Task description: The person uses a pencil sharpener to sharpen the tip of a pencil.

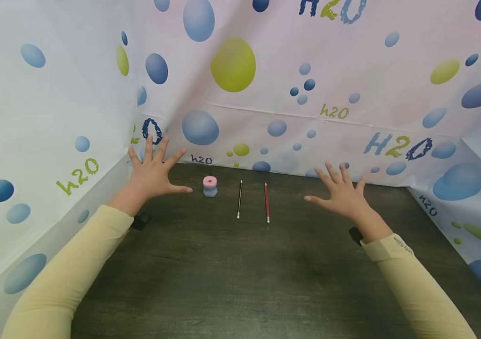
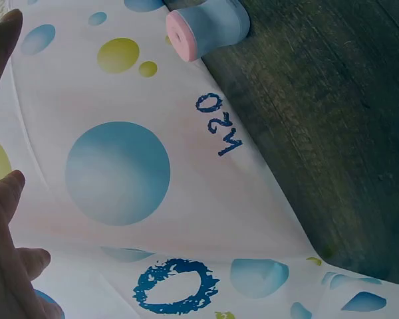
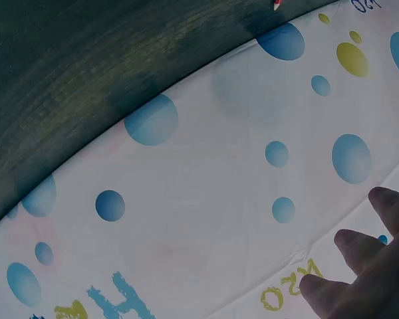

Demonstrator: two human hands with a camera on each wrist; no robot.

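Observation:
Fingers spread wide, my left hand is held up at the left, its thumb pointing toward a small pink-topped, blue-bodied pencil sharpener. In the left wrist view the sharpener appears at the top, apart from the fingers. Two pencils lie side by side to its right: a black one and a red one, both with white eraser ends toward me. Over on the right, my right hand is raised with fingers splayed, holding nothing. Only the red pencil's tip shows in the right wrist view.
The dark wooden table stretches in front of me. White sheeting printed with bubbles and "H2O" lettering rises along its back and both sides. Dark wrist devices sit under both cuffs.

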